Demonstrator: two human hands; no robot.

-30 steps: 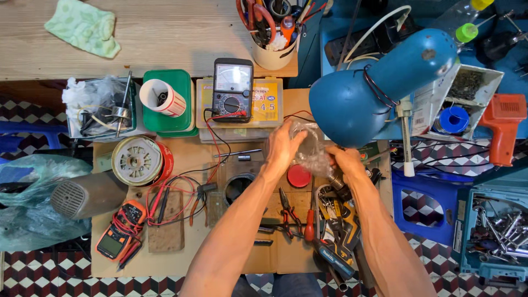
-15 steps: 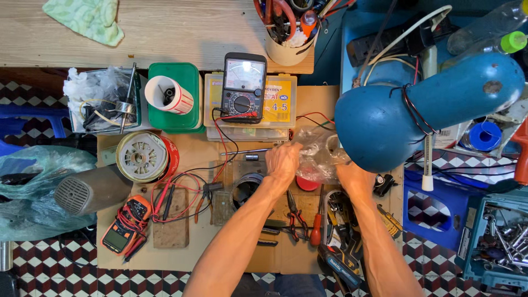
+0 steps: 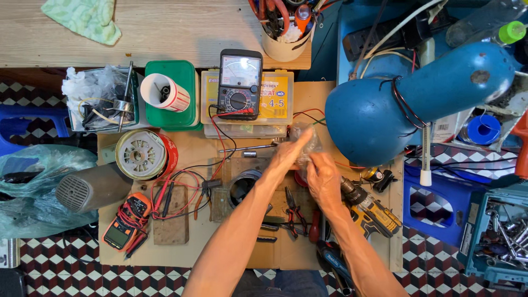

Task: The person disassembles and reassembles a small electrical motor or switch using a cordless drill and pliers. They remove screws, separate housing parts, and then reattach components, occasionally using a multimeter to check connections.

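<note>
Both hands meet over the cluttered workbench [image 3: 341, 258] — the left hand [image 3: 290, 153] and right hand [image 3: 323, 177] pinching a small clear plastic bag [image 3: 306, 144] just beside the blue lamp [image 3: 407, 102] — its contents too blurred to tell.

left hand [image 3: 286, 155], right hand [image 3: 323, 177], clear plastic bag [image 3: 306, 140]

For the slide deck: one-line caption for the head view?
Both hands hold a clear plastic bag over a cluttered workbench.
</note>
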